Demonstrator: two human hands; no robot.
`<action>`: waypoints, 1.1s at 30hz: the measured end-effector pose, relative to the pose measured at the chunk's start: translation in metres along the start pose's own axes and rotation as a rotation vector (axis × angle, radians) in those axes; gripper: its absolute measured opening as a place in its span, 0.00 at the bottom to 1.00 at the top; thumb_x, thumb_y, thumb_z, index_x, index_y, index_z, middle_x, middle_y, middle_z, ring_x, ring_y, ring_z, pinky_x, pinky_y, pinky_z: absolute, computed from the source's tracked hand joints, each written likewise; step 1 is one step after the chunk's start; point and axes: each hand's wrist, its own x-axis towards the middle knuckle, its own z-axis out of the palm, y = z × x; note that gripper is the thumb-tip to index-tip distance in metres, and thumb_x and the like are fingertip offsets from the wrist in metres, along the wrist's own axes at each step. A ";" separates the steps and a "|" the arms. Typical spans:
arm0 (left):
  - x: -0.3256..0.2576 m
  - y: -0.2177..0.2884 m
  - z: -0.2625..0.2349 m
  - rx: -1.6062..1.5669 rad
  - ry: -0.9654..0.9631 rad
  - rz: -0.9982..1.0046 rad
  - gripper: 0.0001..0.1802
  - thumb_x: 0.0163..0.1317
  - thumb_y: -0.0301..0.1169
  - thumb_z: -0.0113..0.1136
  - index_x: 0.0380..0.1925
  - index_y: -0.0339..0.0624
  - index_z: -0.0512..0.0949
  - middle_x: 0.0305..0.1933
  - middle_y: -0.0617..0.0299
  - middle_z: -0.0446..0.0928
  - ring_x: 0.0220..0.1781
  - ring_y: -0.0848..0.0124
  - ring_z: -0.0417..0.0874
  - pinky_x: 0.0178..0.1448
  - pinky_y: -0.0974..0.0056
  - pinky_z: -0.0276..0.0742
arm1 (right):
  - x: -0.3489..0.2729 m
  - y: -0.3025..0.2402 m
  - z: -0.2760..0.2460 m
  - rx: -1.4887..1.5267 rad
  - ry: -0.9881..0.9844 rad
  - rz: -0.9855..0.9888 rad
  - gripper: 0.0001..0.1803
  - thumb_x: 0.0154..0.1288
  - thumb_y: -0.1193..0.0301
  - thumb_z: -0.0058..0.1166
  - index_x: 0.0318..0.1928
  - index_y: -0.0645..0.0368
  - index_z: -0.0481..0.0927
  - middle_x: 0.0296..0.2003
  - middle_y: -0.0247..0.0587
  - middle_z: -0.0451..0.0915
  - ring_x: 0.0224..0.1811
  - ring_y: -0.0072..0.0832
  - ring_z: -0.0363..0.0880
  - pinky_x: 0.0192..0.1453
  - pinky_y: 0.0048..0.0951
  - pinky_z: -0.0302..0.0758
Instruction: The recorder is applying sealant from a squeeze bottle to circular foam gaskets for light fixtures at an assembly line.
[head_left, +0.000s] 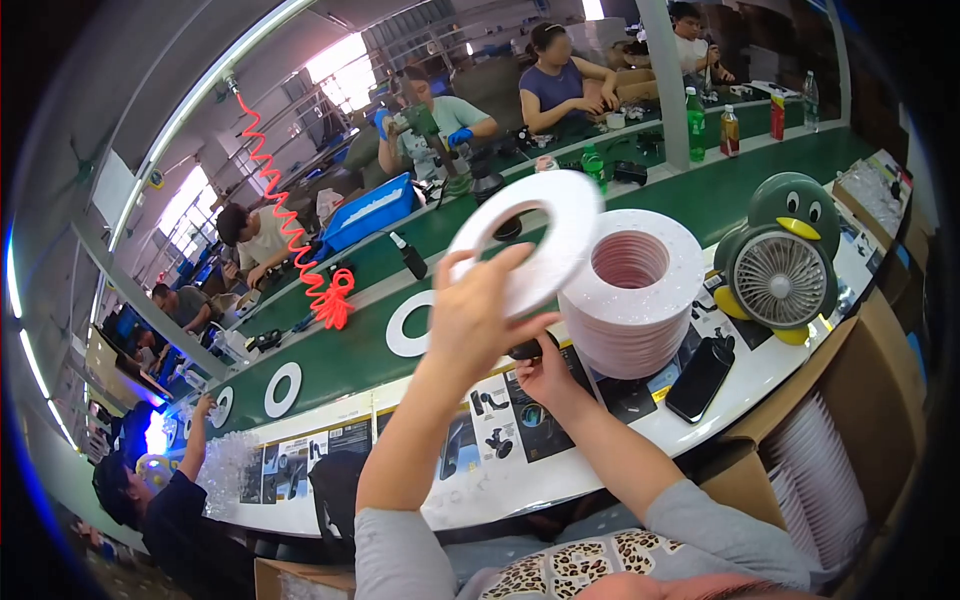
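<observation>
Patterned shirt [545,572] below, left grip [475,305] pinches white ring [574,225] before stacked rings [630,335]; right grip [552,378] unclear.

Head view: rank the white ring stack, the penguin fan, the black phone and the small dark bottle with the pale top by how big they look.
1. White ring stack and penguin fan: too alike to rank
2. Black phone
3. Small dark bottle, which also stands farther off

White ring [577,225]; green belt [345,357]; grey leopard-print shirt [575,563].
</observation>
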 end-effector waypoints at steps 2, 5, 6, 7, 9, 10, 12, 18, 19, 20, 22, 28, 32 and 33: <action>-0.035 -0.012 -0.030 0.092 -0.066 -0.209 0.40 0.42 0.45 0.78 0.57 0.47 0.73 0.43 0.55 0.81 0.50 0.54 0.77 0.63 0.49 0.65 | -0.008 0.000 0.011 0.018 0.111 0.015 0.15 0.61 0.58 0.64 0.35 0.52 0.75 0.25 0.30 0.74 0.19 0.19 0.69 0.18 0.16 0.63; -0.094 -0.034 -0.058 0.234 -0.058 -0.368 0.41 0.41 0.44 0.79 0.56 0.42 0.72 0.36 0.55 0.81 0.39 0.59 0.81 0.63 0.50 0.63 | -0.015 -0.001 0.017 0.052 0.124 0.008 0.14 0.61 0.60 0.64 0.32 0.53 0.75 0.24 0.30 0.74 0.18 0.19 0.68 0.17 0.16 0.62; -0.117 -0.036 -0.067 0.276 -0.059 -0.423 0.41 0.41 0.43 0.78 0.55 0.41 0.72 0.36 0.55 0.80 0.39 0.58 0.80 0.62 0.50 0.63 | -0.018 0.000 0.020 0.056 0.123 -0.002 0.13 0.62 0.60 0.63 0.31 0.53 0.74 0.23 0.30 0.75 0.18 0.19 0.68 0.17 0.15 0.61; -0.136 -0.034 -0.075 0.299 -0.101 -0.520 0.41 0.41 0.44 0.78 0.55 0.40 0.72 0.36 0.55 0.80 0.39 0.59 0.80 0.62 0.50 0.62 | -0.021 0.000 0.023 0.073 0.138 -0.006 0.13 0.62 0.60 0.63 0.30 0.53 0.75 0.23 0.30 0.75 0.17 0.18 0.67 0.16 0.16 0.60; -0.173 -0.023 -0.084 0.339 -0.145 -0.599 0.41 0.39 0.39 0.79 0.56 0.42 0.72 0.39 0.53 0.80 0.45 0.54 0.76 0.60 0.50 0.65 | -0.024 0.001 0.025 0.062 0.117 -0.017 0.13 0.62 0.61 0.63 0.30 0.53 0.75 0.23 0.29 0.75 0.17 0.18 0.67 0.16 0.16 0.60; -0.191 -0.023 -0.082 0.362 -0.196 -0.680 0.42 0.38 0.34 0.80 0.57 0.44 0.72 0.42 0.52 0.79 0.51 0.49 0.71 0.59 0.50 0.68 | -0.023 0.001 0.024 0.052 0.113 -0.038 0.13 0.62 0.61 0.63 0.30 0.53 0.75 0.23 0.29 0.75 0.17 0.18 0.67 0.16 0.16 0.60; -0.223 -0.013 -0.077 0.337 -0.273 -0.705 0.41 0.38 0.35 0.80 0.56 0.44 0.72 0.43 0.52 0.80 0.51 0.49 0.72 0.59 0.49 0.67 | -0.028 0.002 0.028 0.040 0.101 -0.043 0.12 0.62 0.61 0.63 0.30 0.52 0.76 0.23 0.29 0.75 0.17 0.17 0.67 0.16 0.15 0.60; -0.271 0.020 -0.028 0.234 -0.461 -0.580 0.40 0.40 0.52 0.76 0.50 0.41 0.76 0.42 0.59 0.81 0.43 0.61 0.82 0.62 0.47 0.63 | -0.031 0.001 0.036 -0.096 0.064 -0.115 0.11 0.62 0.61 0.63 0.32 0.51 0.76 0.24 0.27 0.77 0.17 0.15 0.68 0.14 0.14 0.59; -0.266 0.025 -0.021 0.216 -0.515 -0.549 0.38 0.42 0.54 0.74 0.49 0.42 0.77 0.38 0.60 0.80 0.41 0.63 0.81 0.61 0.48 0.63 | -0.030 0.000 0.035 -0.113 0.072 -0.120 0.10 0.62 0.61 0.63 0.34 0.51 0.77 0.26 0.27 0.77 0.17 0.14 0.67 0.14 0.13 0.60; -0.264 0.029 -0.013 0.172 -0.533 -0.502 0.37 0.44 0.55 0.72 0.49 0.43 0.77 0.35 0.62 0.77 0.39 0.66 0.80 0.61 0.48 0.63 | -0.029 0.000 0.035 -0.122 0.072 -0.103 0.10 0.62 0.61 0.63 0.34 0.51 0.77 0.26 0.27 0.77 0.17 0.14 0.67 0.14 0.13 0.60; -0.260 0.033 0.002 0.096 -0.583 -0.374 0.37 0.45 0.56 0.70 0.50 0.44 0.77 0.35 0.63 0.76 0.40 0.67 0.80 0.62 0.46 0.63 | -0.027 -0.002 0.037 -0.162 0.080 -0.158 0.10 0.62 0.61 0.63 0.36 0.51 0.78 0.28 0.27 0.78 0.17 0.14 0.67 0.14 0.13 0.60; -0.253 0.044 0.010 -0.081 -0.625 -0.207 0.39 0.46 0.56 0.69 0.55 0.45 0.75 0.37 0.64 0.75 0.43 0.68 0.79 0.67 0.40 0.59 | -0.028 -0.007 0.037 -0.191 0.016 -0.184 0.12 0.64 0.63 0.61 0.43 0.54 0.79 0.32 0.30 0.78 0.17 0.15 0.65 0.16 0.14 0.60; -0.259 0.045 0.003 -0.196 -0.669 -0.327 0.40 0.48 0.54 0.69 0.58 0.45 0.73 0.40 0.63 0.74 0.48 0.66 0.78 0.71 0.36 0.53 | -0.028 -0.009 0.033 -0.185 0.009 -0.169 0.14 0.65 0.63 0.60 0.48 0.52 0.78 0.37 0.34 0.80 0.16 0.15 0.66 0.15 0.12 0.62; -0.258 0.046 0.000 -0.225 -0.678 -0.380 0.37 0.46 0.49 0.72 0.56 0.46 0.74 0.41 0.63 0.74 0.51 0.66 0.78 0.72 0.34 0.51 | -0.027 -0.009 0.032 -0.204 0.005 -0.166 0.14 0.65 0.64 0.59 0.48 0.53 0.77 0.39 0.36 0.80 0.16 0.15 0.66 0.15 0.12 0.62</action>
